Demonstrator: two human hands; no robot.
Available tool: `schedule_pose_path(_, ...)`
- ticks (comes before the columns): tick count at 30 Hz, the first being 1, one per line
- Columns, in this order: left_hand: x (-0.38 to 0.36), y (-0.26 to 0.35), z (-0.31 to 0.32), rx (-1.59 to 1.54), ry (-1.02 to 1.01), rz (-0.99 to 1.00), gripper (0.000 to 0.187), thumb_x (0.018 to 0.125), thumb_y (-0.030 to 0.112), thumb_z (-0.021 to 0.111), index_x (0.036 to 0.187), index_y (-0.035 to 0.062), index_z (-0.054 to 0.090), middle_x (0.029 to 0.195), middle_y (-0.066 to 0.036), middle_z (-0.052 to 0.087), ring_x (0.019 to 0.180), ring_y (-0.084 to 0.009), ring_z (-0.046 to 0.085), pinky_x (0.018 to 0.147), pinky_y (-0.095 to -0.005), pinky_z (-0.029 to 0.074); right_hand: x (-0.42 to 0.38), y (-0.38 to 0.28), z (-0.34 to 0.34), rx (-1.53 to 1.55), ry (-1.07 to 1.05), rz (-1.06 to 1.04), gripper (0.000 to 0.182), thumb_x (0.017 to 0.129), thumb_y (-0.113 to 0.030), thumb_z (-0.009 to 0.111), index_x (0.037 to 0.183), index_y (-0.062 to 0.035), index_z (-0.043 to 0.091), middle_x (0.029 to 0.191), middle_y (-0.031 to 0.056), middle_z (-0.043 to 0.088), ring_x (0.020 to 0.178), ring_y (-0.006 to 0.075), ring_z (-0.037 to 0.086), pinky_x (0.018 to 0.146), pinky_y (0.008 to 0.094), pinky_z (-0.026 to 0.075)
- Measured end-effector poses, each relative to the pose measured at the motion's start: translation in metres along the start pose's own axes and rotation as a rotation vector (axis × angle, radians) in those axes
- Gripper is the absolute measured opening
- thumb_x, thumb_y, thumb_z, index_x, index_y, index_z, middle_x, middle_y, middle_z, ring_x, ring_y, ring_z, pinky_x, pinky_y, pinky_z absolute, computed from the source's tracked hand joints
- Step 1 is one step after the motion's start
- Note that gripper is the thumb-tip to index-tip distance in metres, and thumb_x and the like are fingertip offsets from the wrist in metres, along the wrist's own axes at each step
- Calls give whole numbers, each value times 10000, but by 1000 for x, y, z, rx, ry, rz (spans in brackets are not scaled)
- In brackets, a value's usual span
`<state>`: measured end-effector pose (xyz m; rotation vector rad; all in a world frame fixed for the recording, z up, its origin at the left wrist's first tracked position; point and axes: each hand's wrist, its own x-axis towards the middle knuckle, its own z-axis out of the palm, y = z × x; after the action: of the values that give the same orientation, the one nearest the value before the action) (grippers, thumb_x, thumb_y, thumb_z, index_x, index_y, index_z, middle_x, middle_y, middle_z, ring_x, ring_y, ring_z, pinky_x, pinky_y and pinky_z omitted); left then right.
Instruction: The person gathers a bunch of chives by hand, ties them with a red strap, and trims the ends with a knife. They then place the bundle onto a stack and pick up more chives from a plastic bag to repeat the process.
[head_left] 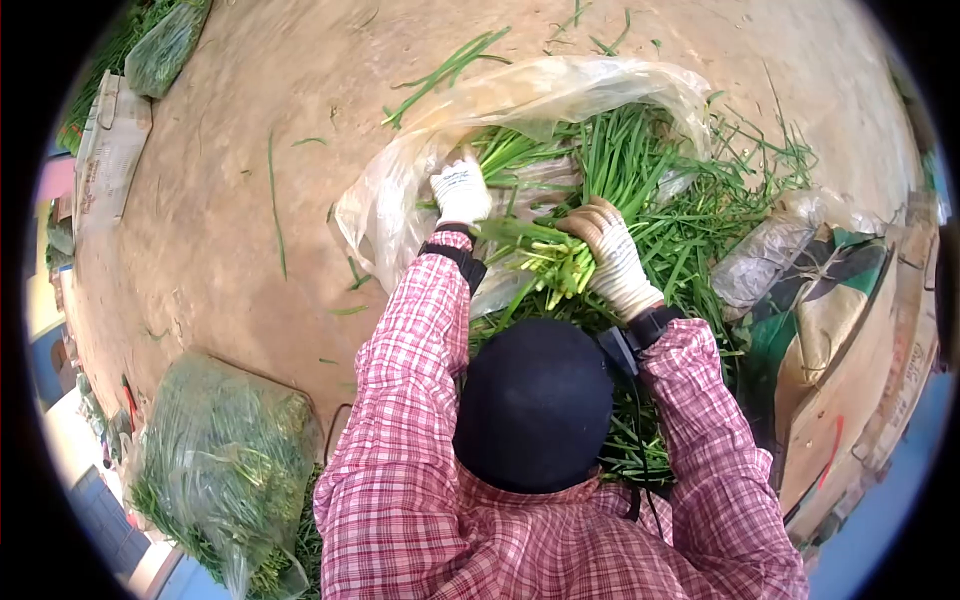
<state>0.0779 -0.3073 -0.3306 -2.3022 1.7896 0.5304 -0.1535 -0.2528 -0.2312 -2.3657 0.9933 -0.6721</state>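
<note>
A clear plastic bag (400, 180) lies spread open on the ground, with long green stalks (625, 165) lying inside it and spilling out to the right. My right hand (608, 250), in a white glove, is closed around a bunch of stalks (560, 262) whose pale cut ends point down and left. My left hand (461, 190), also gloved in white, is at the bag's left part, beside another bundle of green leaves (515, 152). Its fingers are partly hidden against the plastic, so its grip is unclear.
A filled clear bag of greens (225, 455) stands at the lower left. On the right are a crumpled plastic bag (770, 250) and a green and tan sack (815, 320). Loose stalks (450, 68) lie on the ground (230, 270). Another bag (168, 52) is at the upper left.
</note>
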Motion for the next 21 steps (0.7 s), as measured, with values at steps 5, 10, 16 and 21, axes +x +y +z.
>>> schedule_pose_path(5,19,-1,0,52,134,177,559,819,137,577,1358,82,436,1148,-129,620,1061,-285,600,870,-462,447,-12,2,3,55,6,32,484,667,-231,736,1101,-66,602,1054,126,599,1098,343,520,1049,475,347)
schedule_pose_path(10,20,1,-19,119,75,181,426,810,210,602,1223,112,573,1231,-138,578,1156,-301,560,904,-479,444,-14,5,4,105,-63,69,522,647,-210,738,1124,-64,586,1072,137,593,1129,361,500,1061,477,335)
schedule_pose_path(16,10,-27,-73,-112,-73,336,460,808,287,668,1181,37,568,982,-207,680,891,-330,673,798,-429,520,-22,24,-6,248,125,273,529,648,-175,782,1128,-54,598,1100,152,601,1119,378,525,1037,474,382)
schedule_pose_path(21,-60,-24,-80,-379,-534,634,256,929,224,550,1048,10,625,853,-118,664,747,-187,601,664,-331,496,5,4,-6,74,59,-46,583,615,-151,780,1167,-87,603,1163,130,593,1116,346,520,1002,456,392)
